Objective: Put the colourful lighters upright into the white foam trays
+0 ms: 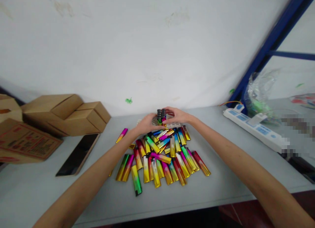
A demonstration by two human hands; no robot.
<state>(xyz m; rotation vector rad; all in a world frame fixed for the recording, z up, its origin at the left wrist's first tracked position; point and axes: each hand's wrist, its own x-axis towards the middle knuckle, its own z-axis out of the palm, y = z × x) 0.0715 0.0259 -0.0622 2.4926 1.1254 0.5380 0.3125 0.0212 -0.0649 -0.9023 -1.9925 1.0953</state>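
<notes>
your left hand [147, 123] and right hand [177, 116] closed together on a small upright bundle of lighters [161, 117] — at twelve o'clock of the loose lighter pile [161, 157] on the table [221, 185].

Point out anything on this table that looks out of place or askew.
One pink-and-yellow lighter lies alone, left of the loose heap of lighters, apart from it. The heap itself is jumbled, pieces crossing at all angles. The left hand and right hand hold a few upright lighters behind it. Nothing looks damaged.

Head-height view, forward-down over table [221, 188]
</notes>
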